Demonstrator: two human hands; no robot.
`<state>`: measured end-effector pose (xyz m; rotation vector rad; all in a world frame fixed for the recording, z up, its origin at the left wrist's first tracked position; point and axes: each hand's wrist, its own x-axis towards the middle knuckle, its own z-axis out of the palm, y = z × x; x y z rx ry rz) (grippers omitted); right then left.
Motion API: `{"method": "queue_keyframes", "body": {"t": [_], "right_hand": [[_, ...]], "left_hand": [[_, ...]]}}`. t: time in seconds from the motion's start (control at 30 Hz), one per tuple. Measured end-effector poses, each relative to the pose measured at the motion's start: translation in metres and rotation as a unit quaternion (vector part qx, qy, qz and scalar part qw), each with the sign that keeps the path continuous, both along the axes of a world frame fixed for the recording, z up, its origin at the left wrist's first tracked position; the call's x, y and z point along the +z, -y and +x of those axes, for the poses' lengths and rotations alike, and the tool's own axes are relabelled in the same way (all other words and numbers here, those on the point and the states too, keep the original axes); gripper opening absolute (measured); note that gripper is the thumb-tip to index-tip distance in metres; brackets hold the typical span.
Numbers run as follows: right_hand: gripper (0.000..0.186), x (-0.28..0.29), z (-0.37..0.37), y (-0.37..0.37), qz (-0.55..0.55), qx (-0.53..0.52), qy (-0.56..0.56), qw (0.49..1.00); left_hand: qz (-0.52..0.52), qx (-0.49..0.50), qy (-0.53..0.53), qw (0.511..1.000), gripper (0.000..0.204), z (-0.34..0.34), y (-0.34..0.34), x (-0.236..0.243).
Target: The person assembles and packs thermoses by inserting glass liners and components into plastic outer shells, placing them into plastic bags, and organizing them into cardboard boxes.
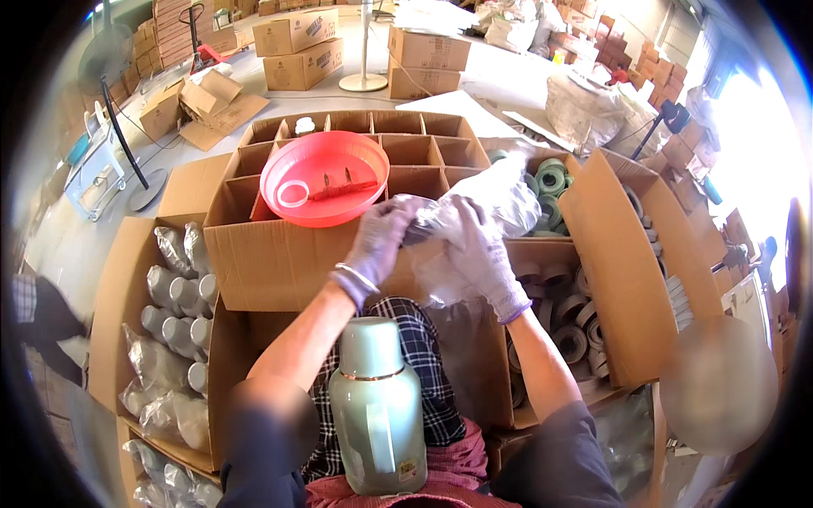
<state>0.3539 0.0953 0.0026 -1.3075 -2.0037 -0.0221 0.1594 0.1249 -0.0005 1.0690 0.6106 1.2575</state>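
Note:
A pale green vacuum flask (378,415) with a handle and a copper-coloured band stands upright on my lap. Above it, both my gloved hands grip a crumpled clear plastic bag (508,195). My left hand (383,240) pinches the bag's near left part, and my right hand (481,254) is closed on it a little to the right. Some of the film hangs below my fingers. Just beyond my left hand, a red plastic basin (288,157) rests on a divided carton (262,267). In the basin lie a white ring (293,194) and a few small brownish-red pieces.
At left, an open carton (110,339) holds several grey-white pieces, some bagged. Green ring-shaped parts (551,178) and grey ring-shaped parts (570,342) fill boxes at right, beside a raised cardboard flap (614,271). Behind stand stacked cartons (301,55) and a fan (108,68).

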Motion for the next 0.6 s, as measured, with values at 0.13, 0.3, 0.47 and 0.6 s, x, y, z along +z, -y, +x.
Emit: {"method": "queue_keyframes", "body": {"t": [0.13, 0.3, 0.47, 0.6], "right_hand": [[0.062, -0.053, 0.020, 0.019, 0.001, -0.131, 0.039, 0.991], [0.051, -0.084, -0.039, 0.068, -0.028, -0.047, -0.080, 0.995], [0.025, -0.075, -0.040, 0.158, 0.025, -0.031, -0.196, 0.980], [0.019, -0.101, -0.049, 0.198, -0.014, 0.038, -0.166, 0.985]], "left_hand": [[-0.121, -0.091, 0.201, 0.968, 0.023, -0.093, 0.007, -0.028], [-0.071, 0.158, 0.116, 0.978, 0.021, -0.151, 0.087, -0.102], [0.008, -0.176, 0.077, 0.981, 0.031, -0.156, 0.192, -0.048], [0.105, -0.389, -0.022, 0.915, 0.033, -0.136, 0.199, 0.000]]}}
